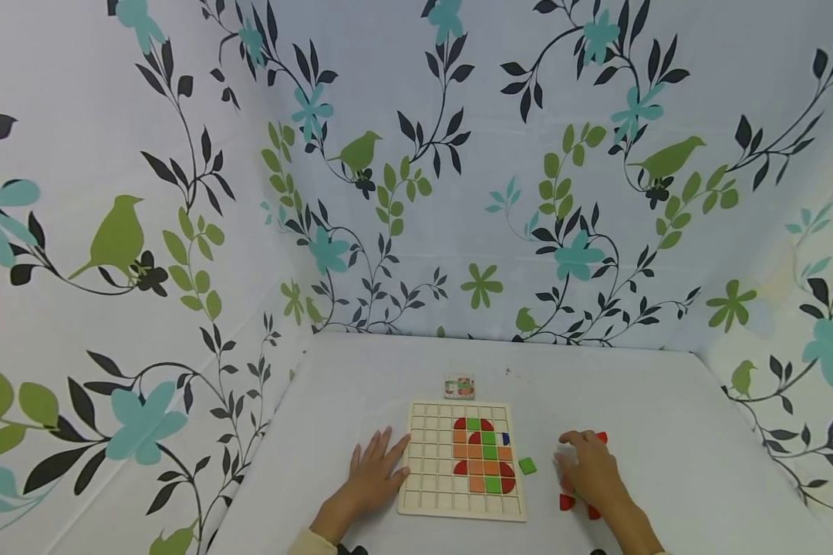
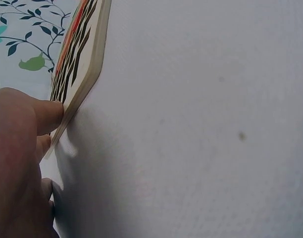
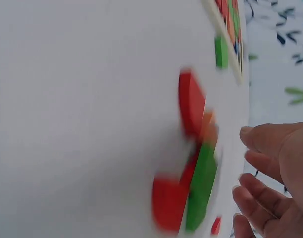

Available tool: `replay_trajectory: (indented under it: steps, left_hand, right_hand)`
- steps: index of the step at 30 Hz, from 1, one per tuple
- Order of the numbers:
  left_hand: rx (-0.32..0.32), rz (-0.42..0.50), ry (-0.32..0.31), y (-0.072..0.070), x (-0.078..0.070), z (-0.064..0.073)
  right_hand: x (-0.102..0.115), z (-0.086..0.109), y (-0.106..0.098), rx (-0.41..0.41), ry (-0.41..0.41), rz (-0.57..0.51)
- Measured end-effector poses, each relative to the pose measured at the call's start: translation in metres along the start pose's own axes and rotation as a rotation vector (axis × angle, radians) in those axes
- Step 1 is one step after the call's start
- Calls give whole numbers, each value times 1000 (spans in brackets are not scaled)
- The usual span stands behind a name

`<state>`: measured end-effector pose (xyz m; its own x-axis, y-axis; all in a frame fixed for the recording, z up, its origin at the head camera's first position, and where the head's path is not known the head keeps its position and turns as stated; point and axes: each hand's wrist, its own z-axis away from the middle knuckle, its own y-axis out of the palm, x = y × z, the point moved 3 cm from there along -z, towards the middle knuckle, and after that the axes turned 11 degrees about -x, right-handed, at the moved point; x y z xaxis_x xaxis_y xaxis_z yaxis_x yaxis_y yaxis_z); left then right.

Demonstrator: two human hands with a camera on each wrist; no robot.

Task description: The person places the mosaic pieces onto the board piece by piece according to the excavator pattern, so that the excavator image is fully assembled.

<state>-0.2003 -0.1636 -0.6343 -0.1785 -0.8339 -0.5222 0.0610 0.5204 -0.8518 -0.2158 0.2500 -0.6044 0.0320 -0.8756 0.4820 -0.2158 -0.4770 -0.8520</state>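
A light wooden grid board lies on the white table, its right half partly filled with red, orange and green pieces and one blue-and-white piece. My left hand rests at the board's left edge with fingers extended; in the left wrist view the thumb touches the rim. Over a small cluster of loose pieces hovers my right hand, fingers loosely bent, nothing seen between them. Below it are a red rounded piece and, blurred in the right wrist view, a green piece among other red ones.
A single green square lies just off the board's right edge. Behind the board is a small card with a coloured pattern. Patterned cloth with birds and leaves hangs around the back and sides of the table.
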Motion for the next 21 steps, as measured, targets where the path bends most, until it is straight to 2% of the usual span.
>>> replay_trajectory:
  steps: [4,10,15,21]
  left_hand:
    - [-12,12,-2,-1,0,2]
    - [-36,28,2,0,4,2]
    - [-40,53,25,-1,2,1]
    - [-27,51,28,-1,0,3]
  right_hand:
    - [-31,-7,-19,-29,56,-6]
    - [-61,-21,-21,-65,110,-54]
    - [-66,-33,-15,-102,115,-71]
    - [-55,-39,-6,-112,30,-57]
